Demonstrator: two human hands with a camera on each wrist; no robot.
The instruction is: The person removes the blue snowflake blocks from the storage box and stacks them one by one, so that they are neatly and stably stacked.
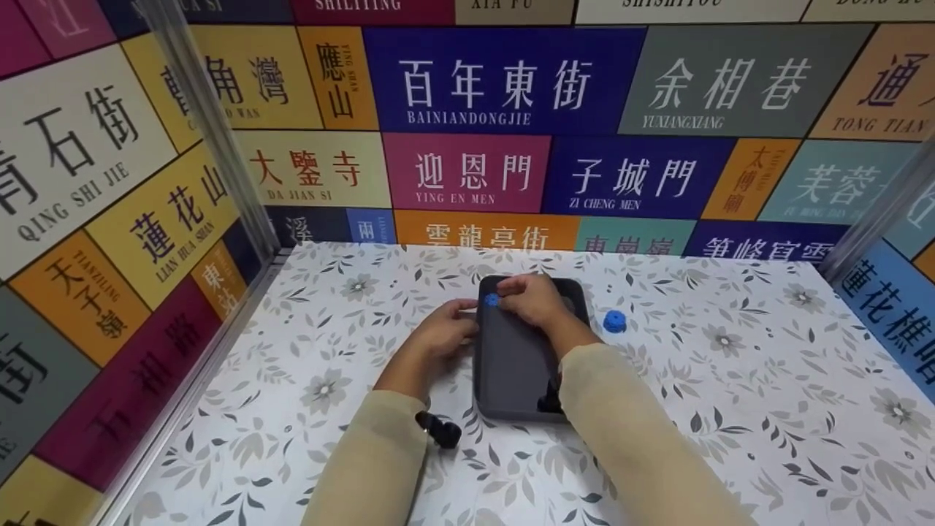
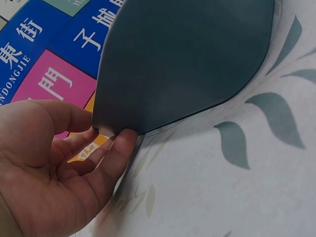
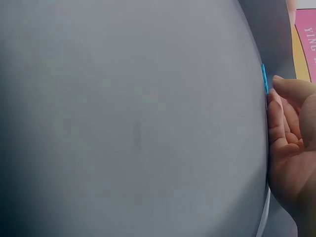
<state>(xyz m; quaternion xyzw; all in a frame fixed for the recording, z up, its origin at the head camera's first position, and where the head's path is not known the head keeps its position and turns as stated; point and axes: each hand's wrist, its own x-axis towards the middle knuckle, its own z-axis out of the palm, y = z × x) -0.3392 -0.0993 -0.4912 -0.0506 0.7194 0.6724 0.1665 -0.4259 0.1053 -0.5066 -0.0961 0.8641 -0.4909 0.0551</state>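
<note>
A dark grey rounded tray (image 1: 515, 365) lies on the table in the head view. My left hand (image 1: 447, 332) is at its left side; in the left wrist view its thumb and fingers pinch the corner of the tray's dark wall (image 2: 182, 59). Over the tray's far end reaches my right hand (image 1: 537, 299), fingertips right beside a small flat blue notched disc (image 1: 492, 299) near the far left corner. The right wrist view shows that blue disc (image 3: 264, 79) edge-on at the loosely bent fingertips, with nothing between thumb and fingers.
A short stack of blue notched discs (image 1: 614, 321) stands on the table right of the tray. White leaf-patterned cloth (image 1: 730, 409) covers the table. Panels with coloured street-name signs (image 1: 504, 80) rise at the back and both sides. Both wrists wear black straps.
</note>
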